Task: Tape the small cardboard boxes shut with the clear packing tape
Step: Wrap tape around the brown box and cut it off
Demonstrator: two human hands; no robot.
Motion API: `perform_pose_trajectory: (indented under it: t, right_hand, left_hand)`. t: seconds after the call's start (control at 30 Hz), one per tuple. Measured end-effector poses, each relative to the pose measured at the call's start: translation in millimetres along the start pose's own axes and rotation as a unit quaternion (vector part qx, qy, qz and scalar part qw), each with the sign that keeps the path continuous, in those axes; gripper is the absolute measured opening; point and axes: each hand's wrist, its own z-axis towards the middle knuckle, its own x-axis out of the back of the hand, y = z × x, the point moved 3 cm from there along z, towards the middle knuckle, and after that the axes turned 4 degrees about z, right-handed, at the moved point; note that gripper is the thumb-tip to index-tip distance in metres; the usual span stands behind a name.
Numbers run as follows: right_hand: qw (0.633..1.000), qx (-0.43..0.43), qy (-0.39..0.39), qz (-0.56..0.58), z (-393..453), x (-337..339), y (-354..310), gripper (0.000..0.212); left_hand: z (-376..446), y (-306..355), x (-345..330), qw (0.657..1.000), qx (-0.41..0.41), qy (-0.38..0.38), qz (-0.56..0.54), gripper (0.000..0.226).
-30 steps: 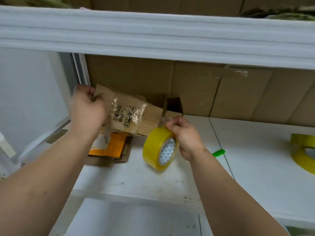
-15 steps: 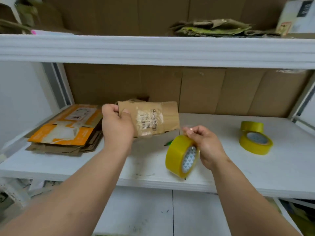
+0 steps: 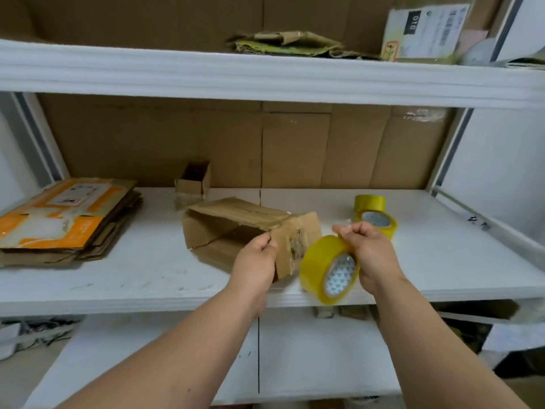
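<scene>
A worn small cardboard box [image 3: 236,228] lies on its side on the white shelf [image 3: 147,273], its open end facing left. My left hand [image 3: 256,261] grips the box at its near right end, where old clear tape shows. My right hand [image 3: 365,252] holds a yellowish roll of packing tape [image 3: 321,267] just right of the box, thumb and fingers pinching at the top of the roll. A smaller open cardboard box [image 3: 193,181] stands at the back of the shelf.
A stack of flattened orange and brown cartons [image 3: 65,219] lies at the shelf's left. Two more tape rolls [image 3: 374,215] sit behind my right hand. An upper shelf [image 3: 265,75] carries flattened cardboard and a labelled parcel [image 3: 424,31]. Cardboard lines the back wall.
My left hand has brought the box from up in the air down onto the shelf and shifted its grip to the right end. My right hand keeps the tape roll close beside it.
</scene>
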Motion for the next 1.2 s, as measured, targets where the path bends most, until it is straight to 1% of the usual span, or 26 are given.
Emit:
perform_pose_trajectory:
  t: [0.07, 0.13, 0.2, 0.23, 0.27, 0.3, 0.33, 0.37, 0.43, 0.47, 0.5, 0.53, 0.57, 0.6, 0.63, 0.7, 0.77, 0.8, 0.83, 0.87, 0.9, 0.97, 1.03, 1.1, 1.17, 1.2]
  right_hand:
    - [1.0, -0.004, 0.002, -0.001, 9.8, 18.6, -4.5, 0.02]
    - [1.0, -0.01, -0.004, -0.011, 22.6, 36.8, -10.0, 0.016]
    - [1.0, -0.011, -0.019, -0.016, 34.7, 55.3, -16.3, 0.018]
    - [0.999, -0.009, -0.029, -0.02, 40.0, 64.1, -18.5, 0.02]
    - [0.999, -0.006, -0.041, -0.03, 45.0, 72.2, -19.5, 0.023]
    - [0.998, -0.003, -0.052, -0.042, 50.3, 79.0, -19.7, 0.025]
    - [0.997, -0.002, -0.064, -0.052, 55.8, 83.7, -19.3, 0.026]
    - [0.995, -0.004, -0.078, -0.059, 61.7, 86.3, -18.1, 0.028]
    - [0.992, -0.008, -0.104, -0.073, 69.8, 84.7, -14.1, 0.027]
    - [0.991, -0.005, -0.113, -0.077, 71.7, 81.5, -12.7, 0.025]
    - [0.989, -0.002, -0.122, -0.081, 72.6, 77.3, -11.4, 0.023]
    - [0.988, 0.003, -0.131, -0.085, 72.5, 72.7, -10.5, 0.023]
    - [0.986, 0.007, -0.14, -0.089, 72.3, 67.9, -9.3, 0.023]
    - [0.984, 0.01, -0.151, -0.094, 71.7, 62.8, -8.5, 0.024]
    - [0.982, 0.01, -0.16, -0.098, 71.1, 57.8, -7.4, 0.026]
    - [0.981, 0.011, -0.169, -0.098, 70.7, 49.5, -5.4, 0.027]
    - [0.979, 0.01, -0.173, -0.107, 71.8, 43.2, -4.1, 0.025]
    - [0.978, 0.008, -0.174, -0.112, 72.9, 40.8, -3.6, 0.024]
    - [0.978, 0.005, -0.174, -0.114, 74.2, 39.5, -3.4, 0.024]
    - [0.979, 0.0, -0.172, -0.112, 76.0, 38.5, -3.3, 0.025]
    - [0.98, -0.005, -0.168, -0.109, 78.3, 38.2, -2.9, 0.025]
    - [0.982, -0.013, -0.156, -0.109, 83.2, 38.0, -0.8, 0.024]
    - [0.98, -0.006, -0.147, -0.134, 85.5, 36.5, 2.7, 0.023]
    - [0.965, 0.042, -0.108, -0.235, 90.1, 35.9, 4.8, 0.02]
    - [0.931, 0.092, -0.043, -0.35, 96.5, 36.5, 1.5, 0.014]
    - [0.921, 0.102, -0.006, -0.375, 98.8, 37.7, -2.8, 0.009]
  left_hand:
    - [-3.2, -3.9, -24.7, 0.998, 0.012, -0.04, 0.043, 0.039]
    - [-3.1, -14.7, -52.8, 0.989, 0.045, -0.102, 0.101, 0.045]
    - [-1.0, -27.1, -79.2, 0.965, 0.087, -0.167, 0.183, 0.052]
    - [1.5, -31.2, -87.6, 0.947, 0.079, -0.178, 0.257, 0.051]
    - [4.4, -31.1, -92.5, 0.923, 0.044, -0.159, 0.348, 0.043]
    - [6.9, -29.3, -93.2, 0.893, -0.006, -0.107, 0.437, 0.035]
    - [5.7, -26.6, -90.2, 0.866, -0.058, -0.044, 0.495, 0.033]
    - [0.4, -22.9, -83.2, 0.848, -0.107, 0.017, 0.518, 0.033]
    - [-11.9, -22.2, -61.8, 0.819, -0.201, 0.131, 0.522, 0.027]
    - [-15.9, -24.8, -48.5, 0.79, -0.239, 0.187, 0.533, 0.023]
    - [-18.0, -28.6, -34.1, 0.765, -0.254, 0.241, 0.54, 0.023]
    - [-17.0, -31.1, -19.7, 0.753, -0.243, 0.285, 0.541, 0.033]
    - [-12.3, -32.7, -6.5, 0.753, -0.208, 0.304, 0.545, 0.05]
    - [-6.2, -33.2, 4.7, 0.754, -0.178, 0.301, 0.557, 0.065]
    - [-0.1, -33.6, 12.3, 0.744, -0.156, 0.286, 0.583, 0.073]
    - [14.6, -36.6, 21.4, 0.71, -0.122, 0.219, 0.658, 0.071]
    - [29.3, -43.9, 27.7, 0.703, -0.064, 0.124, 0.697, 0.067]
    - [34.7, -48.4, 31.9, 0.702, -0.031, 0.092, 0.706, 0.065]
    - [38.5, -52.2, 37.3, 0.704, -0.006, 0.079, 0.705, 0.061]
    - [41.2, -54.2, 42.5, 0.709, 0.0, 0.089, 0.699, 0.055]
    - [43.9, -54.9, 47.6, 0.713, -0.005, 0.105, 0.693, 0.049]
    - [49.9, -53.4, 54.2, 0.711, -0.044, 0.138, 0.688, 0.041]
    - [55.8, -46.0, 55.7, 0.71, -0.111, 0.166, 0.676, 0.034]
    - [62.7, -29.5, 54.1, 0.703, -0.178, 0.197, 0.66, 0.026]
    - [69.9, -4.2, 48.8, 0.698, -0.198, 0.209, 0.656, 0.022]
    - [74.3, 9.9, 44.4, 0.701, -0.202, 0.208, 0.652, 0.022]
